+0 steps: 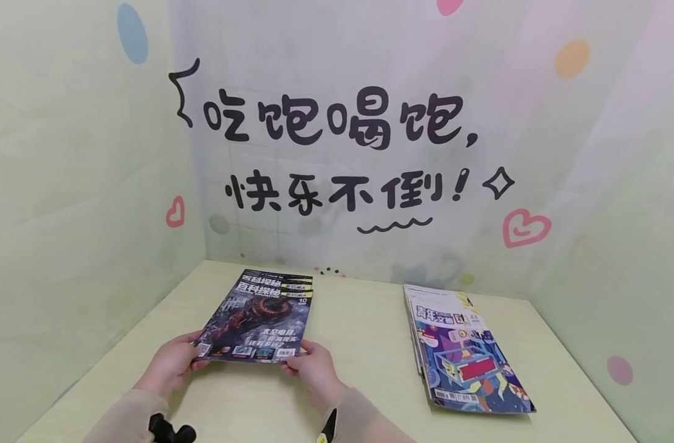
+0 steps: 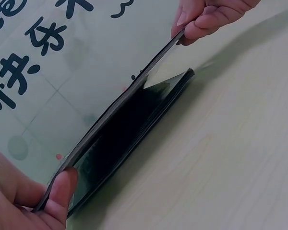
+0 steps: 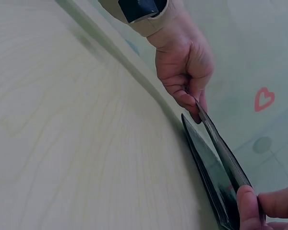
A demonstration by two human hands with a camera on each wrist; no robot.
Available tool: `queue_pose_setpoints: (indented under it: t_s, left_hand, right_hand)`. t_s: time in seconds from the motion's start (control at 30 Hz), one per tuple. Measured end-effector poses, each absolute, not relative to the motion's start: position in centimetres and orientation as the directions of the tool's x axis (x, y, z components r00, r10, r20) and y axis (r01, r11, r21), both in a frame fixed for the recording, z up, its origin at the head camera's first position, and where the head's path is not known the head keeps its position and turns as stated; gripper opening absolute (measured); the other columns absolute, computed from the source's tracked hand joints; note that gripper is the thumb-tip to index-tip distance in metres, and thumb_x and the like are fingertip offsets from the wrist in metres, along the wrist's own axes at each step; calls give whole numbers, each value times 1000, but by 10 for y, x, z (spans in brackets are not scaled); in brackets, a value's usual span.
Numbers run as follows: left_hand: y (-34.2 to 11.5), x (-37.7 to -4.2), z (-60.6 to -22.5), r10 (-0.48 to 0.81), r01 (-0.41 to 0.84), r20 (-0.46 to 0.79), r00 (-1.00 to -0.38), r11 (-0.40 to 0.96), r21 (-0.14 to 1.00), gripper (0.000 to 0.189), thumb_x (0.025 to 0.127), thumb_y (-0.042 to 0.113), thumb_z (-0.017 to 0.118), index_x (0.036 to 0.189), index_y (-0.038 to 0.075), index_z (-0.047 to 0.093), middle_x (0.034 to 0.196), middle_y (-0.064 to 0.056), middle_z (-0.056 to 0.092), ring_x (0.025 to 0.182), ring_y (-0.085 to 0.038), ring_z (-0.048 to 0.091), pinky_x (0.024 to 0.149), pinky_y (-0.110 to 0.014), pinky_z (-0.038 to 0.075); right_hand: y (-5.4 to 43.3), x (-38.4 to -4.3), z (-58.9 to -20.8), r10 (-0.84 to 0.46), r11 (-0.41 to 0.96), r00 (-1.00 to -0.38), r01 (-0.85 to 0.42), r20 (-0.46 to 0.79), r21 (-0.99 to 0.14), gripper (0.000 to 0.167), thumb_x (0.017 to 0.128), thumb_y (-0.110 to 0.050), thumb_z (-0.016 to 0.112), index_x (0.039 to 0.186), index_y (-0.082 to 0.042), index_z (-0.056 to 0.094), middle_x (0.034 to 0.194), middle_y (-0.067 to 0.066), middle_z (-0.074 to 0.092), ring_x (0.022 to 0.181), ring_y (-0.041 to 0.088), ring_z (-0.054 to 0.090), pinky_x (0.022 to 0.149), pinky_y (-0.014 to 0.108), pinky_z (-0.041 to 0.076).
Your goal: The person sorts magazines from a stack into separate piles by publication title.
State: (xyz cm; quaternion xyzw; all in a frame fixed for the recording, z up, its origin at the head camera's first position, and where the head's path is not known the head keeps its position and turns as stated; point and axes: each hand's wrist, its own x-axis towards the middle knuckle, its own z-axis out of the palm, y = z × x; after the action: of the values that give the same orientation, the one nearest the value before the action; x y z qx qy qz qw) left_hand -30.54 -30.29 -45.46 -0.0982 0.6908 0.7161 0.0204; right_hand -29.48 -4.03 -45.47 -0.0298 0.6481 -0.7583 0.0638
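Note:
A dark magazine [image 1: 253,323] with a red mechanical picture and white title is held by its near corners. My left hand [image 1: 172,367] pinches the left corner, thumb on one face and fingers on the other. At the right corner, my right hand [image 1: 317,369] grips in the same way. The wrist views show this magazine [image 2: 115,103] raised at its near edge over more dark magazines [image 3: 204,175] on the table. In the head view, matching covers [image 1: 278,272] peek out beyond its far edge.
To the right, a slightly fanned stack of magazines [image 1: 475,369] with a colourful purple-blue top cover lies on the pale wooden table [image 1: 364,369]. Fabric walls with printed lettering and hearts [image 1: 526,228] stand at the back and both sides.

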Motion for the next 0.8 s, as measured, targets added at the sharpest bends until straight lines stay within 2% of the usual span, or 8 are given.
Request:
queue_pose_setpoints:
  t_s: [0.13, 0.2, 0.3, 0.43, 0.53, 0.67, 0.8]
  left_hand:
    - [-305, -305, -452, -130, -165, -154, -979, 72, 984, 55, 91, -11, 37, 142, -20, 18, 116, -31, 52, 69, -10, 57, 63, -22, 55]
    - [-307, -305, -451, -146, -154, -132, -981, 151, 976, 54, 91, -9, 38, 141, -21, 21, 123, -38, 45, 68, -10, 56, 63, -22, 55]
    - [-308, -306, -450, -174, -138, -91, -981, 283, 949, 52, 90, -4, 43, 138, -21, 29, 123, -39, 45, 73, -15, 57, 64, -25, 54]
    - [-309, -307, -453, -204, -136, -53, -978, 423, 896, 50, 90, 0, 47, 135, -19, 37, 127, -40, 44, 98, -35, 54, 85, -41, 50]
    - [-308, -308, -455, -216, -146, -51, -975, 451, 881, 49, 91, 1, 46, 135, -19, 37, 132, -41, 39, 114, -45, 44, 99, -53, 39]
    - [-307, -309, -457, -226, -161, -62, -972, 454, 876, 48, 91, 0, 44, 135, -18, 37, 132, -41, 38, 116, -47, 41, 100, -55, 35]
    - [-308, -309, -461, -234, -182, -79, -969, 465, 866, 48, 90, -1, 44, 135, -18, 36, 130, -41, 38, 114, -46, 42, 98, -54, 38]
  right_hand:
    - [-42, -295, -458, -158, -141, -986, 71, -49, -987, 47, 81, 15, 57, 126, 22, 45, 92, 17, 69, 70, 12, 63, 66, 24, 56]
    - [-43, -296, -460, -159, -111, -986, 66, -48, -992, 46, 81, 14, 59, 125, 21, 47, 93, 16, 69, 69, 13, 63, 67, 25, 56]
    - [-44, -297, -463, -149, -47, -987, 59, -52, -997, 47, 81, 13, 62, 125, 22, 47, 93, 15, 69, 69, 14, 64, 66, 28, 58]
    - [-45, -297, -465, -137, 31, -989, 52, -56, -998, 53, 81, 12, 65, 127, 23, 43, 93, 13, 66, 67, 15, 63, 65, 30, 58]
    - [-46, -296, -465, -130, 83, -990, 41, -51, -996, 54, 80, 10, 66, 127, 23, 43, 88, 11, 65, 60, 12, 60, 60, 28, 57]
    - [-47, -294, -465, -119, 155, -992, 27, -45, -988, 52, 79, 12, 67, 125, 22, 46, 79, 7, 63, 52, 9, 54, 53, 23, 53]
    - [-48, -294, -463, -118, 223, -991, 30, -58, -974, 50, 78, 12, 66, 124, 21, 49, 82, 8, 63, 51, 8, 53, 51, 22, 53]
